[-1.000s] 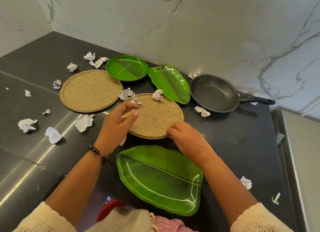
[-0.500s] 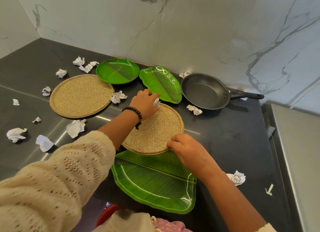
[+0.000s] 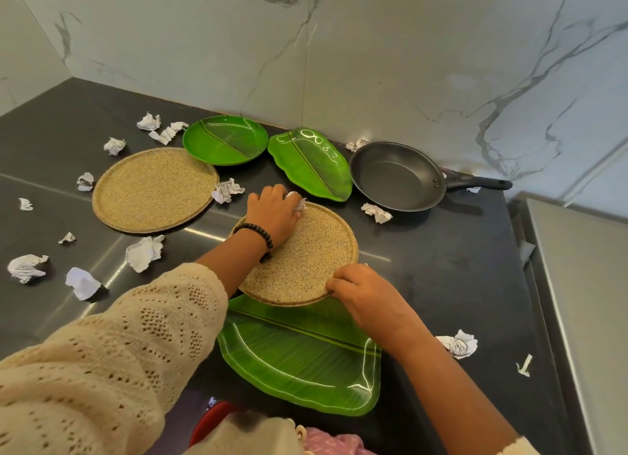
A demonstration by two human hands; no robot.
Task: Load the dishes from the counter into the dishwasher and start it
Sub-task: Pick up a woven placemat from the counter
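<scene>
White marble-veined wall panels back a dark, glossy stone counter [image 3: 458, 267] that runs into a corner at the far left. Near the front edge lies a large green leaf-shaped plate [image 3: 299, 356], smooth and shiny, with a printed midrib. A round speckled tan plate [image 3: 306, 260], grainy in texture with a low raised rim, overlaps the leaf plate's far edge. The right hand [image 3: 360, 294] pinches this tan plate at its near right rim, fingers curled over the edge. The left hand [image 3: 272, 213], with a dark bead bracelet at the wrist and a cream knit sleeve behind, grips a crumpled white paper ball [image 3: 296, 200] at the tan plate's far rim. A second tan plate [image 3: 154, 189] sits toward the left. Along the back edge stand a round green plate [image 3: 226, 140], a smaller leaf-shaped plate [image 3: 312, 163] and a black non-stick frying pan [image 3: 397, 177], handle pointing right. Crumpled paper scraps [image 3: 144, 252] are scattered across the left half, with a few near the right edge.
</scene>
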